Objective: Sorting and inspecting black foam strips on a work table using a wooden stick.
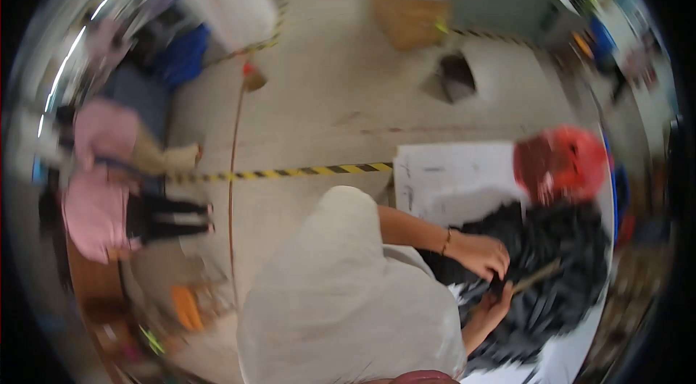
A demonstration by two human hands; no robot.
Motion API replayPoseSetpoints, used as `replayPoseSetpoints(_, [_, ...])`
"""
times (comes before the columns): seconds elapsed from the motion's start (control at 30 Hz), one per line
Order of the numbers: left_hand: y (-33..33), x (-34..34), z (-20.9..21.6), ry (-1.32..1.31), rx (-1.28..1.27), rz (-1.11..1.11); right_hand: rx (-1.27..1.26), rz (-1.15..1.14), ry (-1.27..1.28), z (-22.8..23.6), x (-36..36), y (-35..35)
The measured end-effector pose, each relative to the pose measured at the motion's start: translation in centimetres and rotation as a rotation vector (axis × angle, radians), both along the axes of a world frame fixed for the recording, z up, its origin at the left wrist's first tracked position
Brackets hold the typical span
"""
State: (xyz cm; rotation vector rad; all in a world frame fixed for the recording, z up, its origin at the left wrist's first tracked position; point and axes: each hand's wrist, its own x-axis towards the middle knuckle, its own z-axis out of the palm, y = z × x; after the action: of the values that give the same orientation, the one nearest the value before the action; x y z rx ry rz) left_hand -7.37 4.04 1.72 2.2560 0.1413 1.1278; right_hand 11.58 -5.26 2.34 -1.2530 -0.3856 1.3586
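My left hand (pixel 484 256), with a dark bracelet at its wrist, reaches over a heap of black strips or fabric pieces (pixel 565 239) on a white table. Its fingers are closed in a pinch on a small black piece (pixel 497 285). Just below it, my right hand (pixel 493 311) is closed round the near end of a thin tan stick (pixel 538 275), whose far end points away over the heap. The two hands are nearly touching. Blur hides the fingertips and the exact kind of the black piece.
A red plastic bag (pixel 562 165) lies at the far corner of the white table (pixel 457 167). Beyond are a cardboard box (pixel 406 11) with a white bag on top and a dark bin (pixel 456 78). Two people in pink (pixel 98 214) are at the left, near an orange object (pixel 187 308).
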Motion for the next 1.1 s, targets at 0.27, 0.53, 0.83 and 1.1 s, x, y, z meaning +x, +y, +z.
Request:
replayPoseSetpoints(0.27, [0.3, -1.0, -2.0, 0.077, -0.067, 0.066, -0.158, 0.136, 0.125, 0.6, -1.3, 2.0])
replayPoseSetpoints(0.53, [-0.3, -1.7, -2.6, -0.02, -0.024, 0.247, -0.158, 0.199, 0.356, -0.2, -1.3, 2.3])
replayPoseSetpoints(0.83, [-0.1, -0.6, -3.5, -0.033, -0.242, 0.162, -0.064, 0.225, 0.189, -0.9, 0.0, 0.0])
replayPoseSetpoints(1.1, [1.7, -3.5, -0.7, -0.101, -0.516, 0.174, 0.035, 0.102, -0.364, 0.6, 0.6, -0.9])
